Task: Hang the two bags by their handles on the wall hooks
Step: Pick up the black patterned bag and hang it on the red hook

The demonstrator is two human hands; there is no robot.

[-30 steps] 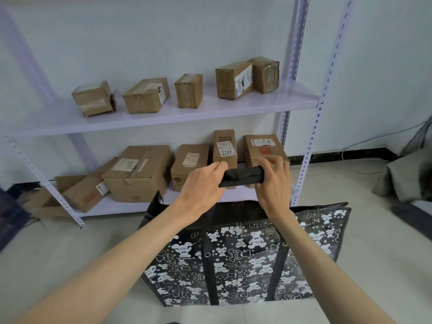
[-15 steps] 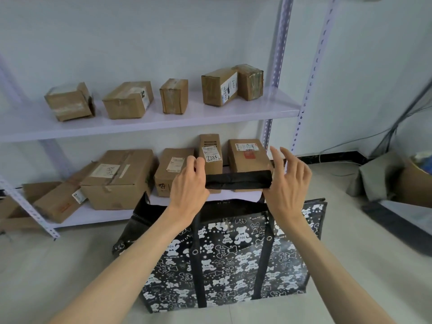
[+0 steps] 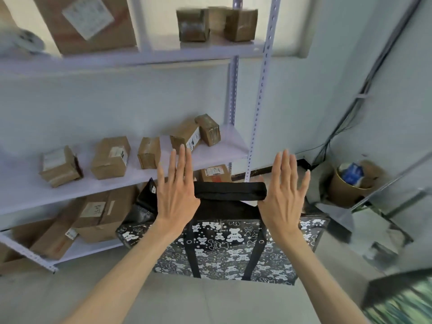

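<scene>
A black bag (image 3: 224,249) printed with white bears hangs in front of me, clear of the floor. Its two black straps meet in a padded black handle (image 3: 230,190) stretched flat between my hands. My left hand (image 3: 177,190) is at the handle's left end and my right hand (image 3: 284,195) at its right end. The fingers of both point up and are spread, and the thumbs are hidden behind the handle. No wall hook and no clear second bag are in view.
A white metal shelf rack (image 3: 259,90) with several cardboard boxes (image 3: 109,157) stands right behind the bag. A brown round bin (image 3: 350,188) and black cables (image 3: 336,134) fill the right corner. A blurred dark object with green (image 3: 397,300) lies low at right.
The bag has been lifted off the floor and carried to the right. My fingers have opened from a closed grip to upright and spread. The view has tilted up, showing a higher shelf.
</scene>
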